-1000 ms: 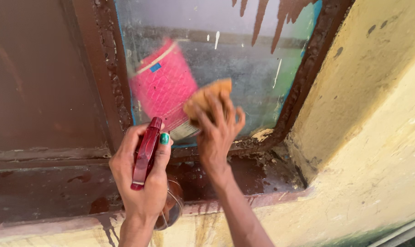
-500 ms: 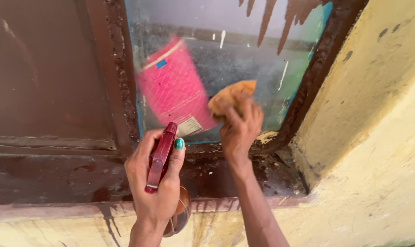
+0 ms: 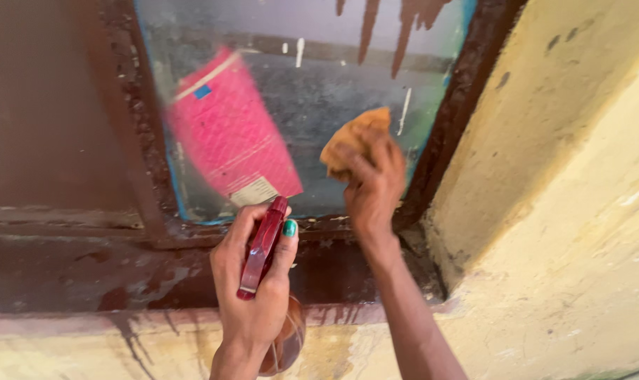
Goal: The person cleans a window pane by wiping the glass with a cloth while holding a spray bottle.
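My right hand [image 3: 373,184] presses a crumpled orange-brown cloth [image 3: 349,138] against the dirty window glass [image 3: 333,84], near the pane's lower right. My left hand [image 3: 252,281] grips a spray bottle with a dark red trigger head [image 3: 262,246] pointing up toward the glass; its clear rounded body [image 3: 286,342] hangs below my palm. The thumbnail is painted green. A pink packet [image 3: 228,134] shows behind or on the glass at the pane's left, blurred.
A rusty brown window frame [image 3: 446,119] surrounds the pane, with a dark brown shutter [image 3: 45,112] at left. A stained brown sill [image 3: 122,274] runs below. A yellow plastered wall [image 3: 566,211] stands close at right.
My right hand slid the cloth across the glass from the pane's middle toward its right side. The left hand kept hold of the bottle; the view shifted.
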